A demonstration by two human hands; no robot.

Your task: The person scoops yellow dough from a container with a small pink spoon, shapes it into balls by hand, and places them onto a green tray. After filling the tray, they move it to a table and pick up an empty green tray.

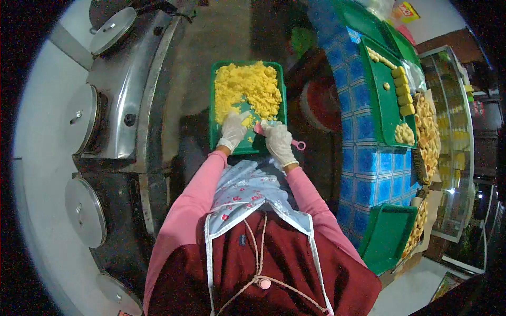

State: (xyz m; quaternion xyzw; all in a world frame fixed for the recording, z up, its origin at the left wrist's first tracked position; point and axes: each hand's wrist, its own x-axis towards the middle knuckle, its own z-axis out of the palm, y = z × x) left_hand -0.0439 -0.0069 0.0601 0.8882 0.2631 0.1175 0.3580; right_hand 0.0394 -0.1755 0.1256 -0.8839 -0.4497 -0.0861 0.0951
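Note:
A green tray (213,100) lies in front of me, heaped with yellow crumbly mash (247,87). My left hand (233,130), in a clear glove, is at the tray's near left part, its fingers curled around a small yellow clump (246,121). My right hand (279,142), gloved too, is closed around a pink tool (300,145) with a ring at its handle end. The tool's other pink end (258,128) points toward my left hand; its working part is too small to make out.
On the right, a blue tiled counter (366,160) bears a green tray (377,100) with yellow blocks (404,89) and pale dough pieces (405,134). Beside it are many pastries (427,137) and another green tray (387,237). Lidded pots (83,118) stand along a metal stove (124,89) at left.

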